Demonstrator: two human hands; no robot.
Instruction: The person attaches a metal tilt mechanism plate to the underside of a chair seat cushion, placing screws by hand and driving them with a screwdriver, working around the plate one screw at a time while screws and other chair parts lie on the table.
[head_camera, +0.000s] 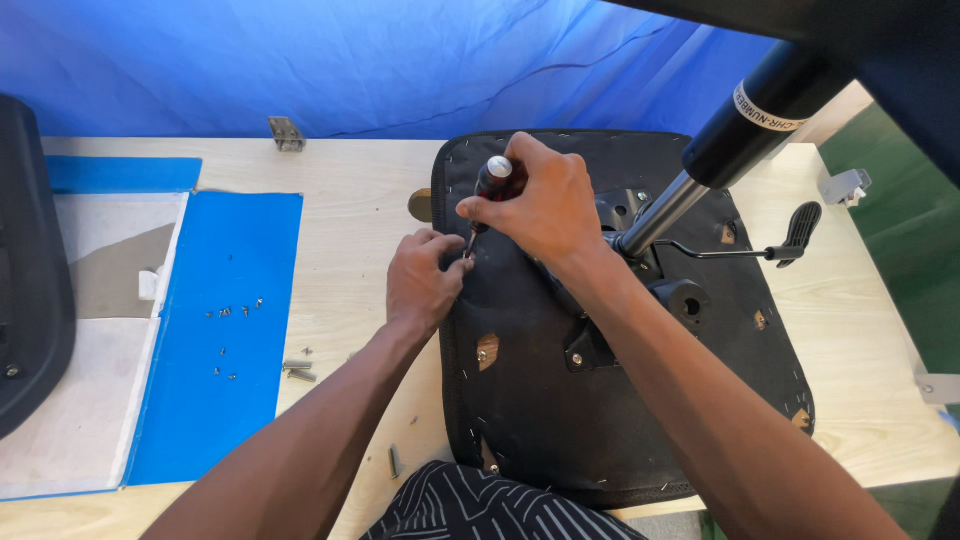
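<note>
An upturned black chair seat (540, 400) lies on the wooden table (350, 200), with its metal mechanism and black gas cylinder (750, 120) sticking up toward me. My right hand (540, 205) grips a screwdriver (492, 180) with a red and black handle, its tip pointing down at the seat's upper left area. My left hand (422, 280) rests at the seat's left edge, fingers pinched close around the screwdriver's tip. A black lever (800, 228) juts out to the right of the mechanism.
A blue sheet (220, 400) at the left carries several small screws (232, 312). Two larger bolts (298, 370) lie beside it. A black chair part (30, 280) stands at the far left. A metal bracket (286, 133) sits at the table's back; blue tarp hangs behind.
</note>
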